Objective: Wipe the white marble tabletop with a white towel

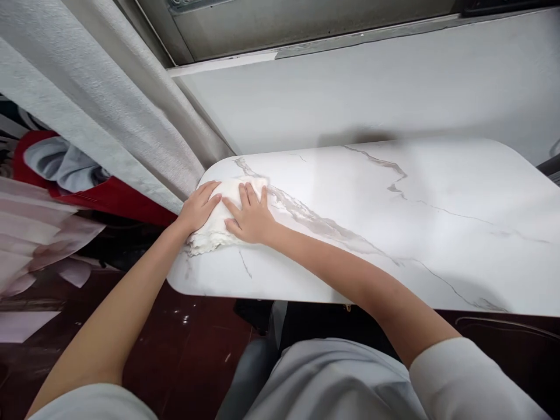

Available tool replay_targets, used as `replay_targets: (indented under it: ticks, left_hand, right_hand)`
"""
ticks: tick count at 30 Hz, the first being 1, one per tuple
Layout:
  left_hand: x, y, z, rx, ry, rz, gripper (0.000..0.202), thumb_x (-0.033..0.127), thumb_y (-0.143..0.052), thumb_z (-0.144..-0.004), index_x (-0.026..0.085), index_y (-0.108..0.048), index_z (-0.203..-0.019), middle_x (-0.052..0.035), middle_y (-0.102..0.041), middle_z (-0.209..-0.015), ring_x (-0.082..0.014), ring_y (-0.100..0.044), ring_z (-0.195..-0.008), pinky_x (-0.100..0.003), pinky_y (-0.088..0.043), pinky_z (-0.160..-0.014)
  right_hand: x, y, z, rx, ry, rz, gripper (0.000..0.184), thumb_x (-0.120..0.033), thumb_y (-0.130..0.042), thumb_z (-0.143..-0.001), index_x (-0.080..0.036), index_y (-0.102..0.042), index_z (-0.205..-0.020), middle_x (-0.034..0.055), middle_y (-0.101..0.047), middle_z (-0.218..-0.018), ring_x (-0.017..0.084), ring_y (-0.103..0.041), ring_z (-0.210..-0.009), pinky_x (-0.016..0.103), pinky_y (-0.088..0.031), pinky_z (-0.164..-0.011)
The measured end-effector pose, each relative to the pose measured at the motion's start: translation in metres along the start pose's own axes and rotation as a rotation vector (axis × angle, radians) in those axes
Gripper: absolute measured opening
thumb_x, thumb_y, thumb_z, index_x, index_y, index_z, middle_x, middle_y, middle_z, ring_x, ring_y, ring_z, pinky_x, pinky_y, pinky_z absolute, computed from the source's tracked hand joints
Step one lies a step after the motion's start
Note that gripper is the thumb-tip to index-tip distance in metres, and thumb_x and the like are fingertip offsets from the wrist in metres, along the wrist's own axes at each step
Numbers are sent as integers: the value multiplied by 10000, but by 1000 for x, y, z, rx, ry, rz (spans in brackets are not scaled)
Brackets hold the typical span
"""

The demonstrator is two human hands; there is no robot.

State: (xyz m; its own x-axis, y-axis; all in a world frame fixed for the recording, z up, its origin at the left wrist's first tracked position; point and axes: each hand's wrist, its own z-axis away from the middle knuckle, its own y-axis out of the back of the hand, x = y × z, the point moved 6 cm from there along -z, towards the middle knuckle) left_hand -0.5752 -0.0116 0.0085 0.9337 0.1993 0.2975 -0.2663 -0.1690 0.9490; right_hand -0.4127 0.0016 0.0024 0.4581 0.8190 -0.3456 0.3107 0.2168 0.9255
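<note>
A crumpled white cloth [209, 236] lies at the left end of a white marble-patterned table [394, 233]. My left hand [199, 207] rests on the cloth's left side, fingers stretched out and lying flat. My right hand [250, 214] presses flat on the cloth's right side, fingers together and extended. Both hands cover most of the cloth; only its near and far edges show.
A grey curtain [100, 111] hangs at the left, close to the table's corner. Behind the table is a white wall [371, 87] under a window frame. A red cushion [87, 192] and patterned fabric lie at the far left. Dark red floor lies below.
</note>
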Motion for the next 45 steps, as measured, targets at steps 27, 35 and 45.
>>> replay_targets:
  ticks: [27,35,45]
  left_hand:
    - [54,0,176,50,111,-164,620,509,-222,-981,265,-387,-1526,-105,-439,-1562,-348,-329,-1479,-589,-258,-1206]
    - [89,-15,139,17,91,-227,615,418,-190,-995,176,-376,-1530,-147,-405,-1580,-356,-207,-1530,-679,-92,-1208]
    - [78,-17,22,133,41,-178,528,389,-297,-982,174,-531,-1403,-126,-546,-1469,-323,-361,-1462,-603,-105,-1233]
  right_hand:
    - [-57,13,143,-149,241,-220,663,-530,-454,-996,-236,-334,-1578,198,-131,-1656,374,-11,-1539,688,-50,-1198]
    - [-30,25,123,-198,-18,-242,722,-504,-467,-973,-156,-310,-1586,257,-131,-1640,466,15,-1511,797,37,-1108]
    - [30,20,21,167,-100,-33,666,-303,-378,-990,66,-283,-1537,268,-239,-1617,333,-116,-1540,584,-19,-1236]
